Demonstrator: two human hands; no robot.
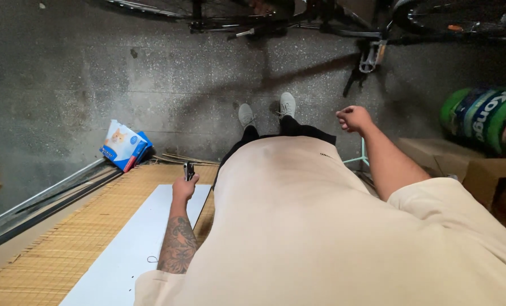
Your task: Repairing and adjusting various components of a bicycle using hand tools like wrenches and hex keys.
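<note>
My left hand (183, 188) hangs at my side, closed around a small dark metal tool (189, 170) that sticks up out of the fist. It hovers over the far end of a white board (134, 249), which lies on a woven bamboo mat (60, 249). Out to the side, my right hand (353, 118) is raised in a loose fist with nothing visible in it. Below me I see my beige shirt, black trousers and grey shoes (267, 110) on the speckled concrete floor.
A bicycle (298, 20) stands across the far side, its pedal (372, 55) hanging down. A blue and white bag with a cat picture (122, 145) lies by the mat's corner. Metal rails (43, 199) run along the left. At right are a green roll (479, 116) and cardboard boxes (491, 181).
</note>
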